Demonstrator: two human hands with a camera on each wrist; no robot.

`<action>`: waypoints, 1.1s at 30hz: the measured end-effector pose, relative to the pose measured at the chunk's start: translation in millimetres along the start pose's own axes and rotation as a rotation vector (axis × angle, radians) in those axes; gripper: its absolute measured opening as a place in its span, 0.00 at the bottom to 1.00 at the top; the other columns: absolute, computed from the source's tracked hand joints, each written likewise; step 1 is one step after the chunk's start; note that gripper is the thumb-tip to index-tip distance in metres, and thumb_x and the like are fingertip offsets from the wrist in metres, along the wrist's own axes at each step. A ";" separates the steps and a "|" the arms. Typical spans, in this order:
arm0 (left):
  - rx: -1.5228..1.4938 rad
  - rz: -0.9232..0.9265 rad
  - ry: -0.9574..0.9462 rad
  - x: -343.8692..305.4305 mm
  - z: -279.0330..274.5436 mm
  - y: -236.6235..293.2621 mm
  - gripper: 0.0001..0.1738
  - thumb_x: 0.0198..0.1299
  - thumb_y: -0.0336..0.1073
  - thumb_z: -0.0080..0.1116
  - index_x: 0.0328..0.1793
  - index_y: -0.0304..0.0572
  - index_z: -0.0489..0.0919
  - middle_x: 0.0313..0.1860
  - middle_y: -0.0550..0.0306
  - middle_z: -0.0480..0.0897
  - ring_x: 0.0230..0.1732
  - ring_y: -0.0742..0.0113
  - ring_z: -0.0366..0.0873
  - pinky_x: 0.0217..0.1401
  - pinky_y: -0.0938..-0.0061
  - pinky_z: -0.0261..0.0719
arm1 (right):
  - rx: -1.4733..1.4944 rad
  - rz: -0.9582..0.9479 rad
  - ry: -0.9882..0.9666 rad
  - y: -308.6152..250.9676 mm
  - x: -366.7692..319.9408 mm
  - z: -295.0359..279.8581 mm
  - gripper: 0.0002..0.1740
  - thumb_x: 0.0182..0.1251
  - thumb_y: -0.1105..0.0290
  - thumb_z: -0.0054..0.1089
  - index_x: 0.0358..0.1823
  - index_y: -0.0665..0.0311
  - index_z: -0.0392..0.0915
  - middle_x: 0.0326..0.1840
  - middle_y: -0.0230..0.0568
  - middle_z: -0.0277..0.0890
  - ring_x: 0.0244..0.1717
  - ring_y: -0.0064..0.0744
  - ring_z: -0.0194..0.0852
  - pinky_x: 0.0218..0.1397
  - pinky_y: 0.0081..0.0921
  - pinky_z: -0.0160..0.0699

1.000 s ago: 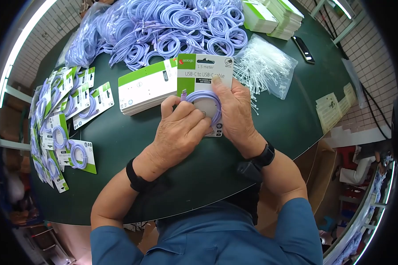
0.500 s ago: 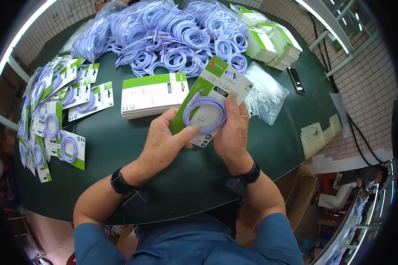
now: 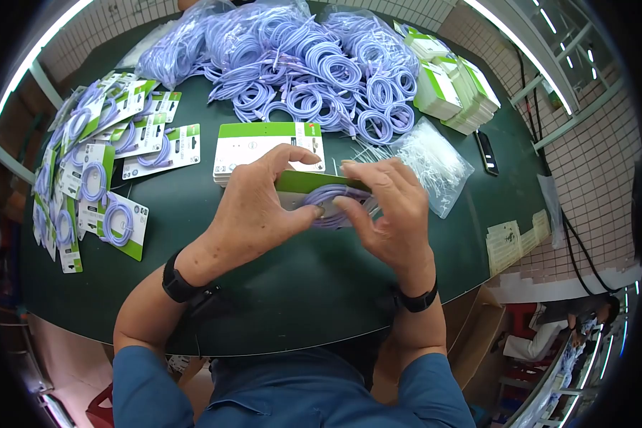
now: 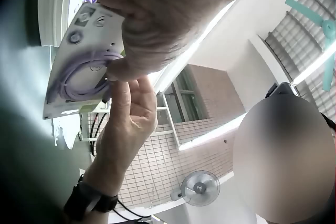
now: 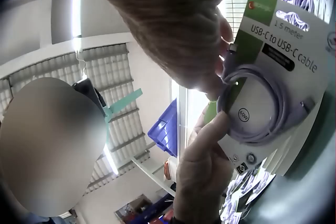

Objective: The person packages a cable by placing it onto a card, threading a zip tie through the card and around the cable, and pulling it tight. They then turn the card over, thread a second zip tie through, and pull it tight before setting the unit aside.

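Note:
A white and green USB-C cable card (image 5: 283,50) is held up between both hands, a coil of lilac cable (image 5: 257,134) on its face. In the head view the card is tipped and strongly foreshortened. My left hand (image 3: 253,203) grips it from the left, thumb on the coil and fingers toward the card's back. From the right, my right hand (image 3: 399,214) pinches it, its thumb at the coil near the left thumb. Behind the hands lies a stack of blank-looking cards (image 3: 264,135), partly hidden by the left hand.
Carded cables (image 3: 96,178) lie heaped at the left of the dark green table (image 3: 264,307). Loose lilac coils (image 3: 307,64) pile up at the back. A bag of white ties (image 3: 435,164), more card stacks (image 3: 464,93) and a phone (image 3: 486,153) occupy the right side.
The card has gone from facing up, to slanted, to tipped nearly edge-on in the head view. The left hand has shifted from fingers over the coil to a thumb-front grip.

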State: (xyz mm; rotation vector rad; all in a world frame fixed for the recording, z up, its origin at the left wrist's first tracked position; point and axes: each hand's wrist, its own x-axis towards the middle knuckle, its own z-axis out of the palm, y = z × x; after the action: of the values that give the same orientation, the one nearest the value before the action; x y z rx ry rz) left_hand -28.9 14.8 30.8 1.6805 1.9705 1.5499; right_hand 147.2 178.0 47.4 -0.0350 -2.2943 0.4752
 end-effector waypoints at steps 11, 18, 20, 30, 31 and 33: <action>-0.185 -0.161 0.097 2.8 -0.9 0.2 0.37 0.56 0.29 0.80 0.73 0.39 0.78 0.52 0.45 0.91 0.49 0.67 0.91 0.48 0.71 0.89 | 0.445 0.442 -0.086 -11.6 -11.8 25.7 0.34 0.62 0.80 0.80 0.71 0.72 0.80 0.59 0.46 0.89 0.60 0.33 0.89 0.67 0.30 0.87; -0.614 -0.357 0.201 1.3 16.2 -4.6 0.34 0.62 0.30 0.80 0.73 0.32 0.77 0.48 0.51 0.91 0.40 0.72 0.88 0.42 0.76 0.87 | 0.723 0.583 0.073 -5.2 -13.6 28.6 0.30 0.71 0.83 0.73 0.73 0.75 0.75 0.63 0.47 0.86 0.62 0.30 0.87 0.70 0.29 0.86; -0.715 -0.435 0.188 1.0 12.4 -7.8 0.33 0.63 0.31 0.79 0.72 0.30 0.77 0.48 0.52 0.90 0.39 0.73 0.87 0.40 0.78 0.87 | 0.746 0.581 0.072 -3.7 -14.4 29.7 0.30 0.71 0.83 0.72 0.73 0.76 0.75 0.64 0.47 0.86 0.62 0.30 0.87 0.70 0.29 0.85; -0.833 -0.588 -0.079 -0.6 1.6 -16.9 0.22 0.72 0.32 0.71 0.67 0.28 0.80 0.54 0.49 0.90 0.44 0.69 0.90 0.32 0.81 0.89 | 0.843 0.599 -0.018 0.0 -20.0 42.9 0.32 0.73 0.82 0.72 0.75 0.76 0.71 0.62 0.46 0.85 0.63 0.29 0.85 0.71 0.29 0.84; -0.868 -0.590 -0.065 0.0 1.2 -14.4 0.22 0.73 0.31 0.70 0.67 0.27 0.79 0.54 0.49 0.90 0.45 0.69 0.90 0.32 0.80 0.91 | 0.838 0.597 -0.021 1.5 -19.2 42.9 0.32 0.73 0.82 0.72 0.75 0.76 0.71 0.62 0.46 0.85 0.63 0.29 0.85 0.71 0.29 0.84; -0.847 -0.562 -0.048 1.1 0.9 -10.8 0.21 0.73 0.30 0.69 0.67 0.27 0.79 0.54 0.48 0.89 0.45 0.69 0.90 0.32 0.79 0.91 | 0.883 0.555 0.047 5.9 -17.3 40.4 0.26 0.75 0.79 0.71 0.71 0.75 0.75 0.56 0.43 0.86 0.57 0.28 0.86 0.65 0.27 0.87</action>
State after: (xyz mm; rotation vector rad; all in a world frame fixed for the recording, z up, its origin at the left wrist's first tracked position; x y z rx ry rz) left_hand -35.9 17.7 22.9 0.7397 1.2695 1.7010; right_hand 130.1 167.3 8.0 -0.2414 -1.8217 1.7007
